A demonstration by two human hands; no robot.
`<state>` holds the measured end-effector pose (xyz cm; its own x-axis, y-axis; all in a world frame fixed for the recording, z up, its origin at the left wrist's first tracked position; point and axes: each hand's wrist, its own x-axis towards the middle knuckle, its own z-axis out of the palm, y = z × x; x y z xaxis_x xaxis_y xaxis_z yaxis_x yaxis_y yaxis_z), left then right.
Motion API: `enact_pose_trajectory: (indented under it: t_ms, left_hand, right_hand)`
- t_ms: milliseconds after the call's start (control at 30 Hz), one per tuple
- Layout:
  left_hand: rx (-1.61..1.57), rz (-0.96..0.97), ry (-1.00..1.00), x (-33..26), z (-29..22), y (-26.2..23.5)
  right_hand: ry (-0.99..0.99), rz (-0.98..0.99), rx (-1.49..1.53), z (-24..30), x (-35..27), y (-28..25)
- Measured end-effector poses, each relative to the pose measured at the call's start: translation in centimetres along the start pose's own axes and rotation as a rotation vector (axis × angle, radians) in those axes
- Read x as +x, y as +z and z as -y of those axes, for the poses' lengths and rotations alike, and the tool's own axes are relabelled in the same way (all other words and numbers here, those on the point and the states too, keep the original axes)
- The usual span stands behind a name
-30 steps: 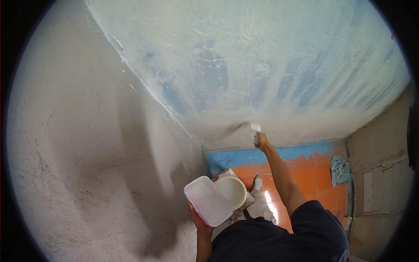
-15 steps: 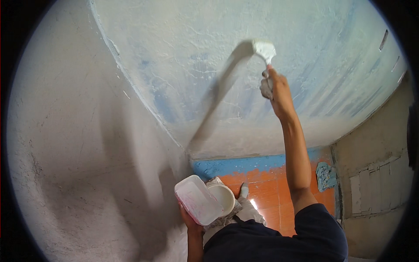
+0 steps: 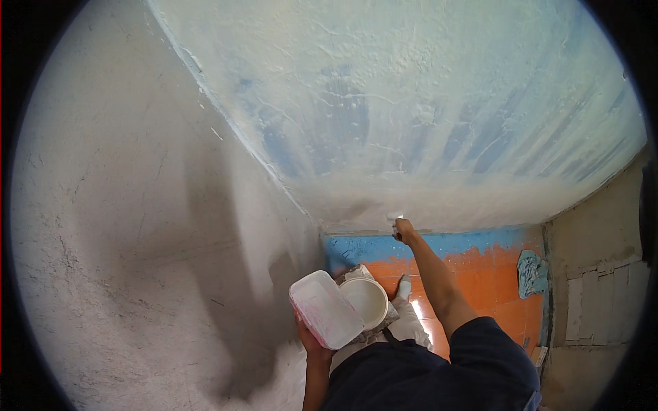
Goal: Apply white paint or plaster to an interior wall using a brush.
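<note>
My right hand (image 3: pixel 403 231) is closed round the handle of a paintbrush (image 3: pixel 396 217), low on the wall ahead. Only a little of the brush's pale head shows, at the bottom of that wall. The painted wall (image 3: pixel 384 116) is whitish over blue patches, with raised drips and streaks. In my left hand (image 3: pixel 312 338) is a shallow rectangular tray (image 3: pixel 327 312), white inside with pinkish-red smears on its sides. My left fingers grip its outer edge, partly hidden beneath it. Beside the tray stands a round white bucket (image 3: pixel 365 303) with pale contents.
A bare grey wall (image 3: pixel 123 205) meets the painted wall in a corner at left. Orange floor tiles (image 3: pixel 480 281) have a blue painted band (image 3: pixel 439 244) along the wall. A crumpled blue cloth (image 3: pixel 532 274) lies at right. The bucket rests on a stained support (image 3: pixel 358 272) near my legs.
My right hand has swept the paintbrush down from high on the wall to its bottom edge. My left hand still holds the tray; the whole view has shifted slightly.
</note>
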<state>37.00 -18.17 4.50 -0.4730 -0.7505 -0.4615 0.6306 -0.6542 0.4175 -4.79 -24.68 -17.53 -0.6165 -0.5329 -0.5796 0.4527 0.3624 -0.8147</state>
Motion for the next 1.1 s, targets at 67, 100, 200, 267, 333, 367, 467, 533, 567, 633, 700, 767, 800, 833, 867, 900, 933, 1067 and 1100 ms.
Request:
enact_pose_trajectory:
  t_ms: [67, 100, 200, 267, 333, 367, 467, 533, 567, 633, 700, 767, 800, 833, 867, 900, 933, 1067, 1100]
  left_hand:
    - [-0.048, 0.012, -0.028, 0.0, -0.5, -0.1]
    - [0.001, -0.004, 0.039, 0.4, -0.4, -1.0]
    - [0.017, -0.004, 0.055, 0.4, -0.7, -0.8]
    - [-0.012, 0.01, 0.013, 0.2, -1.4, -0.8]
    - [-0.011, 0.041, 0.02, 0.5, -1.2, -0.7]
    - [-0.015, 0.038, 0.016, 0.5, -1.0, -0.5]
    - [-0.019, -0.023, 0.002, 0.3, -0.8, -0.5]
    - [-0.018, 0.023, 0.004, 0.6, -0.1, -1.2]
    - [-0.011, 0.016, 0.008, 0.7, 0.3, -2.1]
    - [0.069, -0.064, 0.042, 0.7, 0.8, -4.3]
    - [0.078, -0.077, 0.037, 0.5, 1.0, -4.5]
    - [0.079, -0.089, 0.035, 0.4, 1.5, -4.4]
    - [0.043, -0.078, 0.011, 0.2, 1.3, -4.3]
    - [0.005, -0.062, -0.017, 0.2, 1.2, -4.3]
    - [0.006, -0.063, -0.012, 0.1, 1.0, -4.4]
    - [-0.009, -0.075, -0.011, 0.2, 1.0, -4.6]
    - [-0.027, -0.083, -0.015, 0.4, 1.3, -4.6]
    - [-0.043, -0.013, 0.001, 1.3, 1.4, -4.6]
    - [-0.023, -0.023, 0.001, 1.2, 1.0, -4.4]
  right_hand:
    - [0.049, -0.016, 0.111, 2.2, -1.2, 1.0]
    - [-0.052, -0.036, 0.192, 5.8, -2.6, 2.5]
    - [-0.232, 0.187, 0.521, 20.3, -11.2, 3.3]
    - [-0.438, 0.291, 0.447, 27.9, -20.5, 5.2]
    - [-0.679, 0.317, 0.366, 32.0, -25.1, 5.4]
    - [-0.677, 0.314, 0.36, 33.1, -25.8, 5.2]
    - [-0.802, 0.263, 0.329, 33.7, -24.0, 5.2]
    - [-0.77, 0.185, 0.288, 29.4, -18.7, 5.6]
    - [-0.744, 0.107, 0.246, 26.5, -15.5, 6.0]
    - [-0.697, 0.125, 0.125, 18.1, -9.3, 5.6]
    - [-0.58, 0.118, 0.089, 9.3, -3.9, 3.9]
    - [-0.397, 0.051, 0.064, 2.5, -0.7, 3.2]
    - [-0.394, 0.059, 0.065, 0.8, -0.1, 3.2]
    - [-0.245, 0.118, 0.158, -0.4, 0.3, 3.0]
    - [-0.096, 0.178, 0.253, -0.4, -0.2, 3.2]
    - [-0.1, 0.177, 0.253, 0.3, -0.1, 3.4]
    - [0.018, 0.126, 0.265, 1.6, 0.4, 3.4]
    - [-0.136, 0.152, 0.408, 12.9, -3.4, 4.8]
    - [-0.166, 0.22, 0.514, 17.3, -6.8, 5.3]
